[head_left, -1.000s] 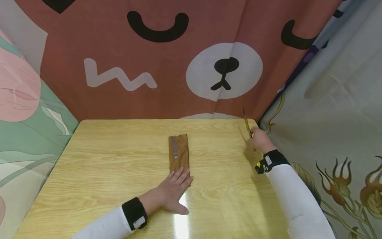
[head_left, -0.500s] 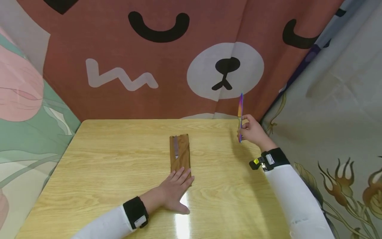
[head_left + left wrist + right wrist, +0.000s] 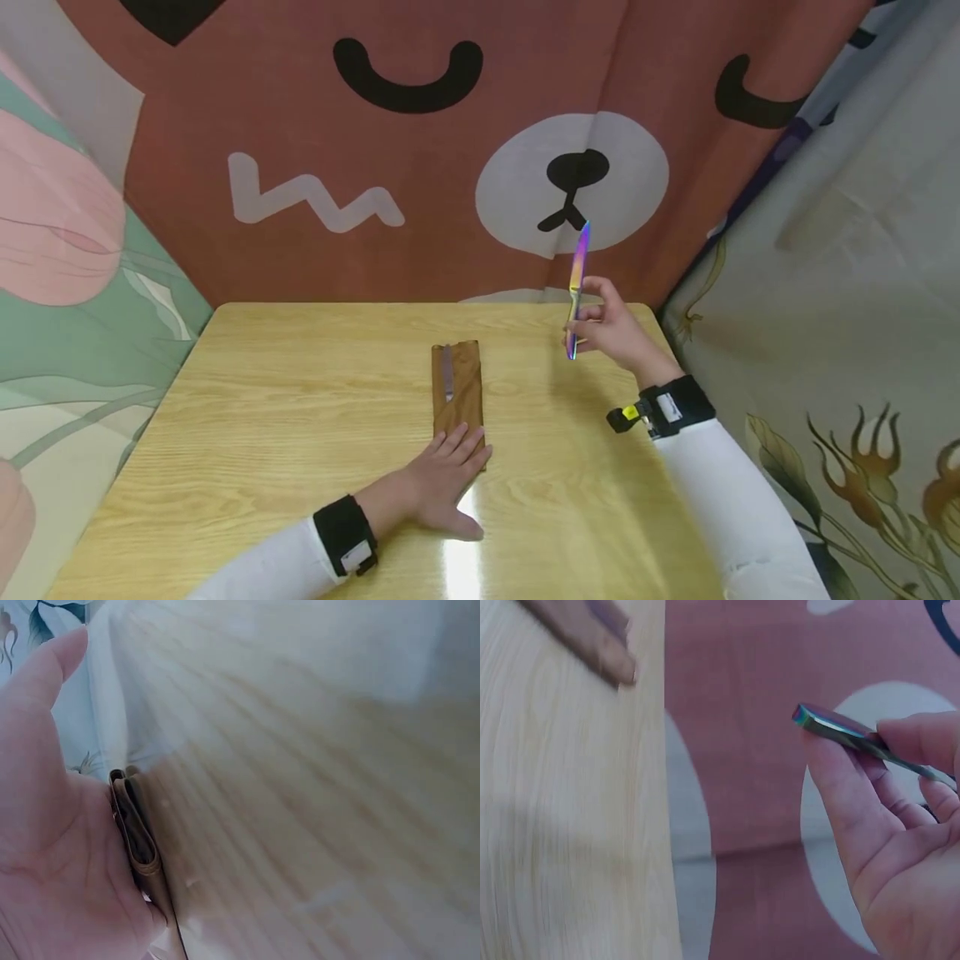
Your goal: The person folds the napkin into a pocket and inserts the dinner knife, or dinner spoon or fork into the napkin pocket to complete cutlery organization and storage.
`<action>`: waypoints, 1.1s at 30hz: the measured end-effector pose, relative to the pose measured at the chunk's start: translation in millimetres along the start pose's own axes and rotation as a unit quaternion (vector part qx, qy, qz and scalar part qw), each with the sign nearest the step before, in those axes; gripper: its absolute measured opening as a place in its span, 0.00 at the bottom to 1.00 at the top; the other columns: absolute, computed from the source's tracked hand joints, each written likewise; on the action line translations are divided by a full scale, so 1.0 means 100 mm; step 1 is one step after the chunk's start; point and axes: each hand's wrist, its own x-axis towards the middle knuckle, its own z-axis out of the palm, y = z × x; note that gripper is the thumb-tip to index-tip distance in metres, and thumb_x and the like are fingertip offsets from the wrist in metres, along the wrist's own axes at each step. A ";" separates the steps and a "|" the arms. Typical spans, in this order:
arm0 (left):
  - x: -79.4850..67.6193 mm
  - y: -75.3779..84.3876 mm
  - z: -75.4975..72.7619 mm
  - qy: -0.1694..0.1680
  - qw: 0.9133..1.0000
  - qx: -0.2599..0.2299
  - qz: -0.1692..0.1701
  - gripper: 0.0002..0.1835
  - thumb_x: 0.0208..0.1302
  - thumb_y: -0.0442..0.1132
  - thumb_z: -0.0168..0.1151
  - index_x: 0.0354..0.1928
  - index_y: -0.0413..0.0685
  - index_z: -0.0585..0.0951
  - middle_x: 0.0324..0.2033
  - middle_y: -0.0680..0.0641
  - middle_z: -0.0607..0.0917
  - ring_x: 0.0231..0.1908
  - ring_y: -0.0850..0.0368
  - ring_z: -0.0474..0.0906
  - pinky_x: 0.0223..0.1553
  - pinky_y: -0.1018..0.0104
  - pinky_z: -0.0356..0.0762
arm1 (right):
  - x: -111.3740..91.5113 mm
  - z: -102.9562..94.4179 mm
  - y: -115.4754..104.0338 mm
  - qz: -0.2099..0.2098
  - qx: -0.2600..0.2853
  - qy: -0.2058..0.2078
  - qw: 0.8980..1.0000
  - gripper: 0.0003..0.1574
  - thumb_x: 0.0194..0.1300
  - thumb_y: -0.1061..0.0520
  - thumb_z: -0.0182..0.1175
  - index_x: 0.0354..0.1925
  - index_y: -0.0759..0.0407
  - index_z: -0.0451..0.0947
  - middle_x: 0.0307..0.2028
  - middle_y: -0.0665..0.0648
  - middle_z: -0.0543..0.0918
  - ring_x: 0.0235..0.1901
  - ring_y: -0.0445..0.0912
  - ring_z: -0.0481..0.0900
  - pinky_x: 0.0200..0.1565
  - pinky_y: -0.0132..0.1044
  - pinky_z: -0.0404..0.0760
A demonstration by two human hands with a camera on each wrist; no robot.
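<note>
My right hand (image 3: 618, 333) pinches a rainbow-coloured table knife (image 3: 577, 271) by its handle, blade pointing up and away, held above the far right of the table. In the right wrist view, the handle end (image 3: 832, 727) rests between thumb and fingers. Toward the table's middle, a brown folded cloth napkin (image 3: 461, 387) lies lengthwise, with a flat purplish-grey strip (image 3: 447, 367) showing in its fold. My left hand (image 3: 442, 487) rests on the napkin's near end, fingers straight and spread. The napkin's layered folds (image 3: 139, 832) show beside the palm in the left wrist view.
The light wooden table (image 3: 322, 392) ends at a rounded far edge, right against a reddish-brown curtain (image 3: 427, 242) printed with a bear face. A pale floral curtain (image 3: 810, 317) hangs along the right side, and a green and pink one (image 3: 161, 250) along the left.
My right hand has lifted the knife from near the far right corner and carried it left, its blade now upright. The left hand has stayed on the napkin.
</note>
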 end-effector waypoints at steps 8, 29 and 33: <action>0.01 -0.03 -0.05 -0.012 0.998 -0.060 0.000 0.62 0.49 0.84 0.45 0.78 0.54 0.44 0.77 0.46 0.33 0.74 0.42 0.25 0.70 0.38 0.34 | 0.01 0.34 -0.12 -0.035 0.066 -0.069 0.995 0.44 0.66 0.67 0.60 0.67 0.38 0.50 0.38 0.72 0.75 0.38 0.72 0.82 0.37 0.59 0.82; 0.10 -0.09 -0.38 0.042 0.889 -0.455 0.010 0.38 0.71 0.60 0.50 0.76 0.52 0.55 0.72 0.45 0.62 0.71 0.46 0.59 0.68 0.47 0.58 | -0.11 1.09 -0.04 -0.011 0.150 -0.133 0.980 0.46 0.63 0.72 0.59 0.66 0.38 0.52 0.34 0.66 0.78 0.33 0.72 0.82 0.34 0.62 0.81; 0.15 -0.05 -0.60 0.089 0.752 -0.652 0.020 0.33 0.72 0.50 0.53 0.72 0.42 0.60 0.61 0.39 0.77 0.58 0.44 0.77 0.60 0.50 0.71 | -0.14 1.14 -0.05 -0.012 0.152 -0.131 0.980 0.47 0.62 0.73 0.60 0.66 0.38 0.52 0.33 0.65 0.79 0.31 0.67 0.85 0.35 0.61 0.81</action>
